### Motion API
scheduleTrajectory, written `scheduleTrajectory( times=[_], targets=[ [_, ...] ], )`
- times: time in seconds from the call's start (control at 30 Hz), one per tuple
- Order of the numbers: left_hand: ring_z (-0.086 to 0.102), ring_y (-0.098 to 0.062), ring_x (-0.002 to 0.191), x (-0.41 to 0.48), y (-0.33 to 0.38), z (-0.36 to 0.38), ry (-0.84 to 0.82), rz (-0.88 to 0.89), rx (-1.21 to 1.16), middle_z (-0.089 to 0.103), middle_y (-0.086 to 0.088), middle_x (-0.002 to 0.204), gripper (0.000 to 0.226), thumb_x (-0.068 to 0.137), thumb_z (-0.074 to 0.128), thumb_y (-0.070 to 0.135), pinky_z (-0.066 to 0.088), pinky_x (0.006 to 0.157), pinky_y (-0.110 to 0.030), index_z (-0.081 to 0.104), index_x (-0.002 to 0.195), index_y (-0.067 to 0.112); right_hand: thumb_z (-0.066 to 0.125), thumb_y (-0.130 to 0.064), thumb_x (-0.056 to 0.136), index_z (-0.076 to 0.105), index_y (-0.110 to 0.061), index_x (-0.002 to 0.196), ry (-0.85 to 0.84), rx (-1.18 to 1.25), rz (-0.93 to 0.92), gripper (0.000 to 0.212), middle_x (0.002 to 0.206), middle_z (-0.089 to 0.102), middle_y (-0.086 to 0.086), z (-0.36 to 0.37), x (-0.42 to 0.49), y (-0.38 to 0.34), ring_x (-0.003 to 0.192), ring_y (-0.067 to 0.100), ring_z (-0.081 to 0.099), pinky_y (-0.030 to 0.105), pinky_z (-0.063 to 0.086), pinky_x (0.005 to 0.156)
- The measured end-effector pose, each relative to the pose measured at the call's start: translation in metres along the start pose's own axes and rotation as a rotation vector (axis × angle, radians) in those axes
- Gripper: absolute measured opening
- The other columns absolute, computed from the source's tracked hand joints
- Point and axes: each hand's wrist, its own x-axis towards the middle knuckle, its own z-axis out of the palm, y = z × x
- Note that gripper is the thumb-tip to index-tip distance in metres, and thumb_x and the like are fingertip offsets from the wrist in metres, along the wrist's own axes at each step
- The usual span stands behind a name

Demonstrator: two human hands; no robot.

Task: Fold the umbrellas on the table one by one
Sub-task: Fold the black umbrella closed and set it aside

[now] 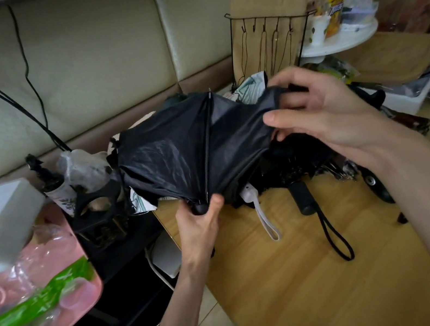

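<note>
A black umbrella point(177, 152) is held up over the far left part of the wooden table point(300, 277), its canopy loose and spread with one rib showing. My left hand point(200, 223) grips its round end at the bottom. My right hand point(320, 112) pinches the canopy's right edge between thumb and fingers. Behind it on the table lie more umbrellas: one with a black handle and wrist loop point(305, 200), one with a white handle and grey strap point(255, 204), and a light patterned one point(248, 89) partly hidden.
A pink-topped surface point(64, 278) with a white box and plastic bags stands at the left. Black cables run down the padded wall. A black wire rack point(269, 38), brown cardboard and a round white shelf with bottles stand behind the table.
</note>
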Motion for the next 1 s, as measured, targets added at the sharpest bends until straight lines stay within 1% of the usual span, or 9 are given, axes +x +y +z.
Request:
scheduleTrajectory(
  times=[0.1,0.2,0.33,0.43,0.53,0.6,0.73,0.87,1.0],
  targets=[
    [0.072,-0.005,0.103,0.003,-0.008,-0.003,-0.026,0.011,0.074,0.072,0.002,0.116,0.111,0.047,0.082,0.085,0.06,0.09,-0.023,0.055,0.127,0.013,0.074,0.005,0.091,0.057,-0.016,0.135,-0.081,-0.021,-0.031,0.052,0.106,0.077,0.013,0.013,0.001,-0.014,0.092,0.027,0.071,0.03,0.058,0.077],
    [0.066,0.015,0.102,0.002,-0.011,0.0,-0.059,0.005,0.12,0.068,0.015,0.118,0.093,0.054,0.088,0.061,0.055,0.093,-0.013,0.055,0.129,0.019,0.071,0.008,0.091,0.057,-0.015,0.137,-0.196,-0.012,-0.074,0.053,0.104,0.075,0.006,0.037,0.001,-0.024,0.088,0.017,0.067,0.027,0.055,0.072],
    [0.067,0.005,0.11,-0.006,-0.013,0.008,-0.047,0.017,0.115,0.072,0.015,0.119,0.076,0.068,0.081,0.062,0.054,0.09,-0.011,0.063,0.13,0.022,0.073,0.005,0.093,0.071,-0.009,0.122,-0.18,-0.084,-0.143,0.033,0.107,0.077,0.014,0.08,0.022,-0.026,0.095,0.024,0.074,0.031,0.061,0.085],
    [0.071,-0.006,0.1,-0.012,-0.015,0.012,-0.048,0.05,0.111,0.075,0.01,0.101,0.067,0.087,0.068,0.069,0.056,0.088,-0.021,0.068,0.123,0.013,0.075,0.001,0.092,0.073,-0.006,0.119,-0.137,-0.152,-0.16,0.028,0.097,0.079,0.011,0.115,0.055,-0.016,0.089,0.008,0.07,0.02,0.052,0.09],
    [0.057,-0.018,0.068,-0.019,-0.016,0.014,-0.073,0.022,0.116,0.057,0.007,0.067,0.078,0.087,0.052,0.087,0.052,0.069,-0.042,0.063,0.098,0.011,0.069,0.002,0.097,0.061,-0.007,0.141,-0.23,-0.261,-0.127,0.045,0.112,0.078,0.012,0.137,0.081,0.005,0.097,0.001,0.069,0.01,0.049,0.09],
    [0.056,-0.014,0.069,-0.02,-0.017,0.015,-0.084,-0.006,0.109,0.058,0.014,0.067,0.066,0.087,0.051,0.087,0.051,0.069,-0.036,0.058,0.093,0.022,0.058,0.011,0.099,0.053,-0.007,0.15,-0.236,-0.311,-0.101,0.054,0.127,0.074,0.014,0.136,0.086,0.015,0.11,0.008,0.07,0.009,0.05,0.093],
    [0.057,-0.015,0.075,-0.021,-0.02,0.016,-0.094,-0.057,0.053,0.062,0.014,0.077,0.061,0.09,0.055,0.082,0.05,0.074,-0.04,0.062,0.096,0.022,0.055,0.02,0.093,0.072,-0.007,0.12,0.143,-0.208,-0.246,0.042,0.107,0.077,0.006,0.112,0.077,0.016,0.092,0.015,0.076,0.02,0.058,0.084],
    [0.056,-0.017,0.071,-0.022,-0.015,0.017,-0.095,-0.093,-0.008,0.061,0.003,0.075,0.073,0.086,0.056,0.085,0.05,0.071,-0.046,0.06,0.095,0.013,0.078,-0.023,0.089,0.073,-0.029,0.12,0.295,-0.613,-0.384,0.032,0.121,0.067,-0.01,0.07,0.059,0.006,0.12,0.009,0.058,0.027,0.044,0.102],
    [0.056,-0.014,0.065,-0.025,-0.003,0.017,-0.079,-0.102,-0.05,0.058,0.006,0.069,0.073,0.088,0.053,0.081,0.05,0.065,-0.039,0.057,0.095,0.008,0.083,-0.06,0.081,0.066,-0.043,0.133,0.075,-0.913,-0.081,0.057,0.141,0.048,-0.007,0.047,0.056,0.007,0.142,0.017,0.032,0.045,0.027,0.119]
  ],
)
